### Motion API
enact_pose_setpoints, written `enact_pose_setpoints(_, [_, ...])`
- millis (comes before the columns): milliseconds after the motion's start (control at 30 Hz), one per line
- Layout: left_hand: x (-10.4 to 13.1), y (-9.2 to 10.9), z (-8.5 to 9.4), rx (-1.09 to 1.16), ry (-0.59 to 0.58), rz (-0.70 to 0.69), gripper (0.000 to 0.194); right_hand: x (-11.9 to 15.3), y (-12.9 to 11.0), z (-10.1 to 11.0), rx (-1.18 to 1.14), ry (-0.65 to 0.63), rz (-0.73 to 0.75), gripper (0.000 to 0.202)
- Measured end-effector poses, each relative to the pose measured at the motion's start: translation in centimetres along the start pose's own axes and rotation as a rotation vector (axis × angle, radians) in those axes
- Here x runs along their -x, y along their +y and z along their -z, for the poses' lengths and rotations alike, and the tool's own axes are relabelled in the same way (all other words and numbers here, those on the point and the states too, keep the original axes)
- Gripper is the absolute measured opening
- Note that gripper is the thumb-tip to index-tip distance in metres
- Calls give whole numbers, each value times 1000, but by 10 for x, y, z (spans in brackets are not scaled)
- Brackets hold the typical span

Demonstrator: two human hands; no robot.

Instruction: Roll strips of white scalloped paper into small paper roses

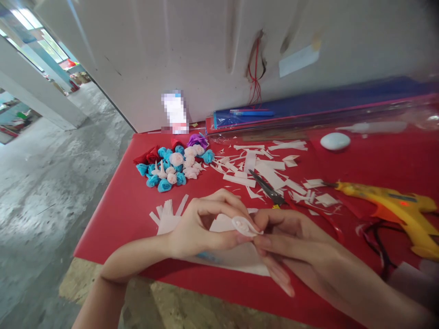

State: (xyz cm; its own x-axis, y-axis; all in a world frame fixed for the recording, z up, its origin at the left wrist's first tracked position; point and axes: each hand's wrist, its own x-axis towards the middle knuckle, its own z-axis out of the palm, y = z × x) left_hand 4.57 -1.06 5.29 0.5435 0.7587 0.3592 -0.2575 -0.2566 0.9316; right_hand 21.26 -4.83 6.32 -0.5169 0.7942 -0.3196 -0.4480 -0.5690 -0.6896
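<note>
Between the fingers of both hands is a small white paper flower [244,225], its rolled centre facing up. My left hand [212,224] pinches it from the left with thumb and forefinger. My right hand [295,237] pinches its right edge, where a strip end shows. Beneath the hands lies a larger white sheet [240,261], partly hidden by them. Pale strips [168,211] stick out past my left wrist. Just beyond the hands, scissors [267,188] with red handles lie among white paper scraps [270,172].
A pile of blue, pink, red and purple paper flowers [171,167] sits at the table's far left. A yellow glue gun [387,196] with a dark cord lies at right. A white egg-shaped object [335,141] is behind it. A blurred phone-like screen [175,112] leans on the wall.
</note>
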Motion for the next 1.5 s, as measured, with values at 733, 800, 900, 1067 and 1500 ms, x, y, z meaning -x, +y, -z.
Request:
enact_pose_setpoints(733, [4,0,-6,-82,61,-68,8,2,7,-3,255,163,101,25])
enact_pose_setpoints(800, [4,0,-5,-98,49,-75,11,2,5,-2,306,158,82,25])
enact_pose_setpoints(900, [4,2,-4,-106,15,-67,13,2,2,-2,356,155,40,24])
enact_pose_setpoints(1067, [3,4,-3,-138,-8,-91,16,7,-1,-10,372,241,41,22])
enact_pose_setpoints(1500, [0,6,0,-201,-69,-201,12,2,-1,1,287,-4,-42,25])
